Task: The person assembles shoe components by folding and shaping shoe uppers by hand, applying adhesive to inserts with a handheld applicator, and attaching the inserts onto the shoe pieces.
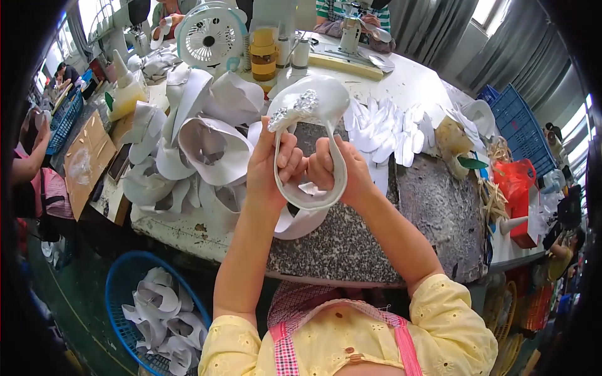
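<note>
A white shoe upper (329,103), with a cluster of silvery stones (300,106) on its toe part, is held up over the front of the table. My left hand (271,161) is closed round its left side, with curled fingers inside the opening. On the other side my right hand (342,166) grips the edge in the same way. The knuckles of both hands nearly meet inside the loop. Just left of my hands, more white uppers (210,147) lie in a heap. Below my hands is a speckled dark stone slab (335,257).
Flat white pieces (379,131) lie beyond the slab. A fan (210,39) and a yellow jar (263,56) stand at the back, near glue bottles (125,91). A blue basket (116,276) of uppers is at lower left. Across the table, a co-worker's hands (371,24) are near a machine.
</note>
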